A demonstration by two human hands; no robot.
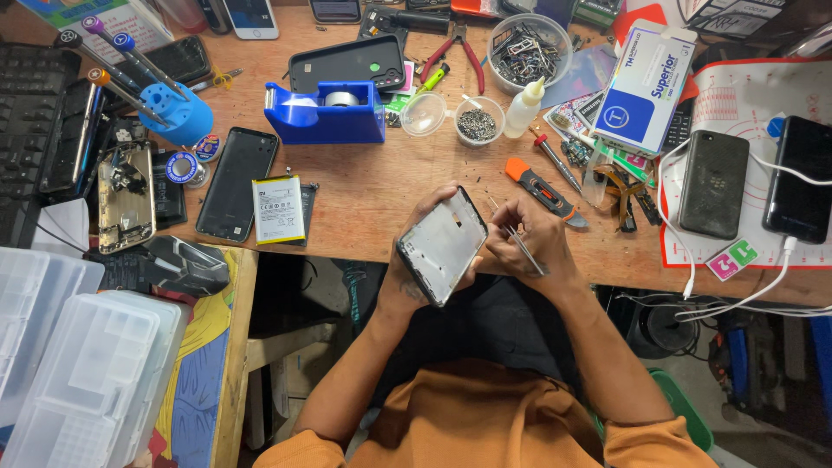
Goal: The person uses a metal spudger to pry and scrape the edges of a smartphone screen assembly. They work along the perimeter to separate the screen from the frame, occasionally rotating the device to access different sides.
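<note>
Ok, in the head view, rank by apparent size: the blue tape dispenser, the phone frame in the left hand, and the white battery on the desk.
1. blue tape dispenser and phone frame: look alike, and the frame is raised nearer the camera, so unranked.
2. white battery: smallest.

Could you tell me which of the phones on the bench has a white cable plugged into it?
The glossy black phone at the far right edge, on the white mat. The matte dark phone beside it merely has the white cable curving around it.
</note>
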